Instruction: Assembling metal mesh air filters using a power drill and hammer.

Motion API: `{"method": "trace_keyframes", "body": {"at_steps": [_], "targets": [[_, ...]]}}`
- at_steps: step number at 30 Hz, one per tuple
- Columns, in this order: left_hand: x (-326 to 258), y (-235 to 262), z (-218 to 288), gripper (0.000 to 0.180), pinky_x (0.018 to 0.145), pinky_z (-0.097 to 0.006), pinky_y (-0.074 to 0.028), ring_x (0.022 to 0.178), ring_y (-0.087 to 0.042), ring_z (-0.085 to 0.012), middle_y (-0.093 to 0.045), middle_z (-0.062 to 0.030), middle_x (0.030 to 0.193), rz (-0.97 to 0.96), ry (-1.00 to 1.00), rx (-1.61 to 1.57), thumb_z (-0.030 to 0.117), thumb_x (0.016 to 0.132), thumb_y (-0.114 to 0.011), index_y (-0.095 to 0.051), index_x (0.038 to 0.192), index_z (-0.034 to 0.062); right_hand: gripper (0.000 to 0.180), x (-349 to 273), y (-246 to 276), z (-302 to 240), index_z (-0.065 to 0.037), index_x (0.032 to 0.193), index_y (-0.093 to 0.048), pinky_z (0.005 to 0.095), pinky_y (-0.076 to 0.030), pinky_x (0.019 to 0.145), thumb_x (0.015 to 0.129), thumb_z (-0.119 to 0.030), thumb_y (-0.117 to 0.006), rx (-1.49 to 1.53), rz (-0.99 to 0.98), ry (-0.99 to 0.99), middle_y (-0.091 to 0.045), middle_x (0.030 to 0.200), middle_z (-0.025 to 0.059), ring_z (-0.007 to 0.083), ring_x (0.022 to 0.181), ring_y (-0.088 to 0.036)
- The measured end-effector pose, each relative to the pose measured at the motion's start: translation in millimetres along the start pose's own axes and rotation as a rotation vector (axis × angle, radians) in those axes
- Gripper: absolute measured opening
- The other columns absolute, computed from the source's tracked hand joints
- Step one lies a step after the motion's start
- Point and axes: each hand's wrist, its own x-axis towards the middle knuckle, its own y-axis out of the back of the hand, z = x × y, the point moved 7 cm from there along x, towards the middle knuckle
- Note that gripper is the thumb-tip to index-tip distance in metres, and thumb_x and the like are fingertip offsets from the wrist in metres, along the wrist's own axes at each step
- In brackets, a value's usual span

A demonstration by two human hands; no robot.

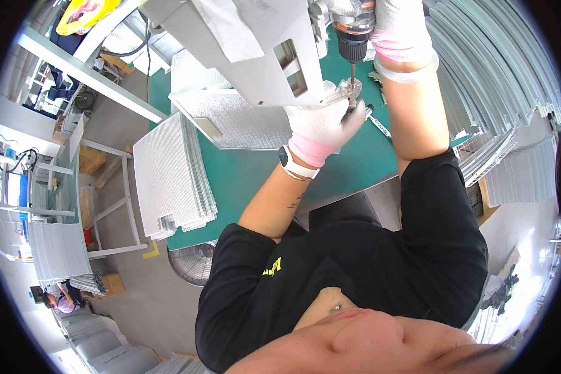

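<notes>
My right hand [400, 28], in a white and pink glove, is at the top edge beside a power drill [353, 34] with a black chuck, and appears closed around it. Its grip is partly cut off. The drill's long bit points down at a small metal fitting [353, 90]. My left hand [318, 128], gloved the same way, pinches that fitting between thumb and fingers. Just left of the drill, a large light-grey metal housing [255, 53] with a rectangular slot overhangs the left fingers, hiding some of them. A marker pen [380, 124] lies right of the left hand.
The green-topped table [361, 162] carries a silvery textured panel [243, 121] and a stack of perforated white sheets [168, 174] at its left. Many thin grey panels [492, 68] stand stacked at the right. A floor fan [196, 262] is below the table's left corner.
</notes>
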Motion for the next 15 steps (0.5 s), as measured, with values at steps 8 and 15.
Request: {"method": "trace_keyframes", "body": {"at_steps": [8,15], "targets": [[-6,-4,-5,0.014,0.063,-0.041,-0.04,0.062,-0.053,-0.0263,-0.052,-0.004,0.065,0.049,-0.043,-0.054,0.018,0.071,-0.074,-0.061,0.07,0.0122,0.043,7,-10,11,0.001,0.127,-0.05,0.019,-0.031,0.043,0.099,-0.031,-0.058,-0.078,-0.232,-0.033,-0.051,0.067,0.0021,0.0064,0.045,-0.04],[-4,-7,-5,0.018,0.065,-0.04,-0.04,0.066,-0.054,-0.0276,-0.053,-0.0055,0.067,-0.006,-0.004,-0.035,0.021,0.079,-0.074,-0.061,0.073,0.0096,0.048,-2,-8,22,0.003,0.126,-0.05,0.0186,-0.031,0.041,0.093,-0.028,-0.067,-0.122,-0.397,0.005,-0.051,0.068,0.0014,0.0059,0.045,-0.042]]}}
